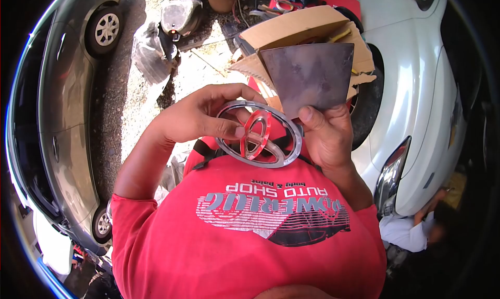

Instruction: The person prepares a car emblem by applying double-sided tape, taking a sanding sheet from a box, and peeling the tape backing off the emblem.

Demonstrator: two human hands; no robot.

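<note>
My left hand (200, 114) is closed on an oval car emblem (288, 156), its thumb and fingers on the ring and the inner loops. The emblem is silver-grey, with red strips along its inner oval, and is held in front of my chest. In my right hand (329, 135) a dark grey sheet of sandpaper (310, 75) stands upright, pinched at its lower edge under the thumb. The sheet has a dull, blotchy face. The emblem's right edge comes close to my right fingers; whether they touch is unclear.
Behind the sandpaper is an open cardboard box (291, 28) with items inside. A dark car (67, 101) stands at left, a silver-white car (411, 85) at right. Crumpled grey parts (153, 54) lie on the ground. Another person (409, 231) is low at the right.
</note>
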